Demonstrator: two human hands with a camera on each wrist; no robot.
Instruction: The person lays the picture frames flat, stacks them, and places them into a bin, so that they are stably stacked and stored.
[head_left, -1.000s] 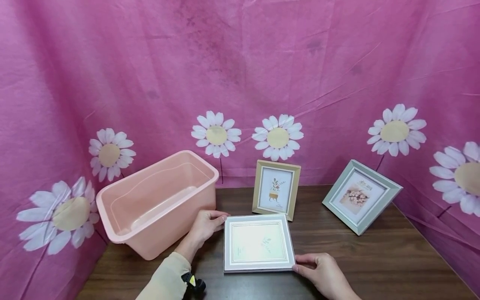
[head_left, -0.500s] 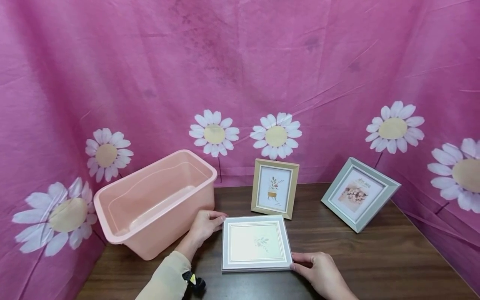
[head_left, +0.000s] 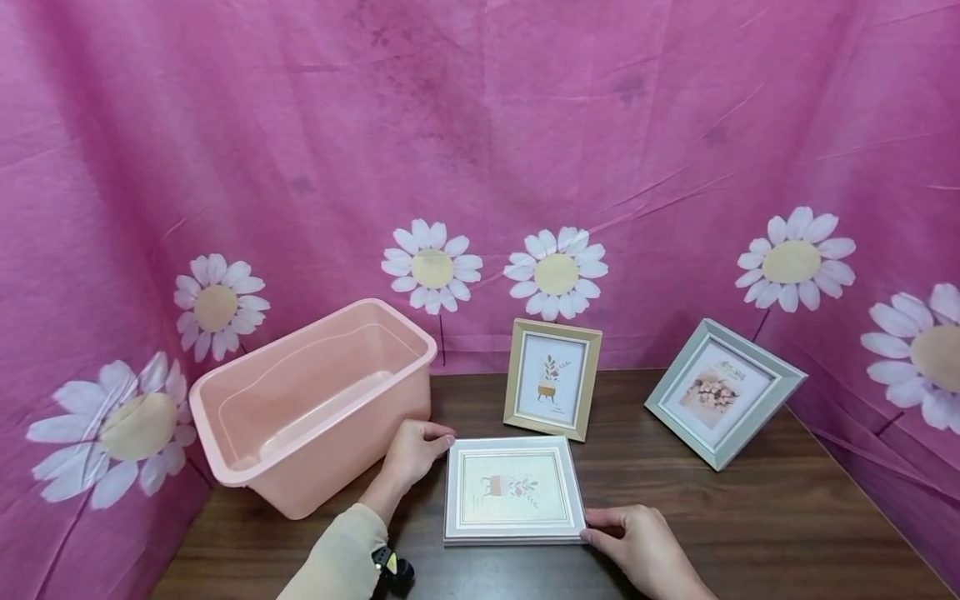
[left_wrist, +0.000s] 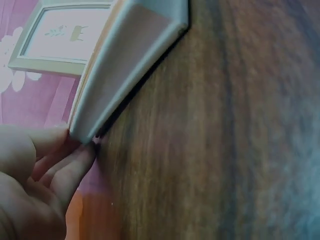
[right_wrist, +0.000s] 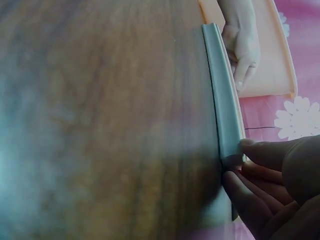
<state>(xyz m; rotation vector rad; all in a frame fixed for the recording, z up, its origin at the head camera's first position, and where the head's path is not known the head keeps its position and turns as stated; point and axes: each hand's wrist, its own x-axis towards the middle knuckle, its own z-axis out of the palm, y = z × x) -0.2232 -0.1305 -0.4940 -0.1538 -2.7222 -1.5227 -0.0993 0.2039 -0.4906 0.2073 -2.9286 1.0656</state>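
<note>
A white picture frame (head_left: 514, 527) lies face up and sideways, low over the brown table in the head view, its plant print partly washed out by glare. My left hand (head_left: 408, 458) pinches its far left corner between thumb and fingers; the left wrist view shows the fingers (left_wrist: 70, 175) at the underside. At the near right corner, my right hand (head_left: 645, 546) pinches the frame, thumb above and fingers below in the right wrist view. Just behind stands a tan picture frame (head_left: 514, 379), upright, with a similar plant print. Whether the white frame touches the table I cannot tell.
A pink plastic tub (head_left: 315, 467) stands at the left, close beside my left forearm. To the back right, a grey-green picture frame (head_left: 678, 354) with a flower print leans at an angle. A pink daisy-printed cloth (head_left: 480, 150) hangs behind and around the wooden table (head_left: 780, 517).
The white frame's far edge has dipped slightly, and the glare has faded enough to show more of its print. Both hands keep their hold on the corners.
</note>
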